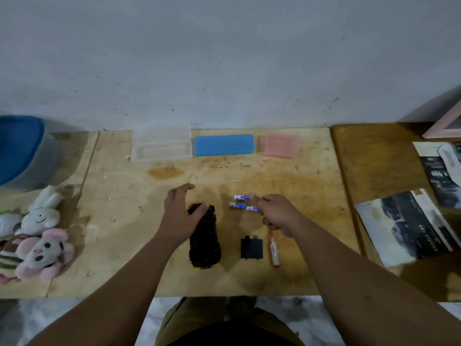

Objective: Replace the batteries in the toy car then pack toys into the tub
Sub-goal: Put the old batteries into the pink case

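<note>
A yellow toy car (205,242) lies upside down in the middle of the wooden table (119,196), its black underside up. My left hand (180,214) rests on the car's far end, fingers spread. Three blue-and-white batteries lie to the right: one (241,197) farthest, one (237,205) below it, and one (252,209) at the fingertips of my right hand (275,213), which pinches it. The black battery cover (252,248) lies right of the car. A red-handled screwdriver (273,250) lies beside the cover, partly under my right hand.
A blue-lidded tub (22,153) stands at the far left. Plush toys (37,236) lie at the left edge. A clear open case (162,146), a blue case (224,145) and a pink case (280,146) line the wall. Booklets (409,226) lie on the right.
</note>
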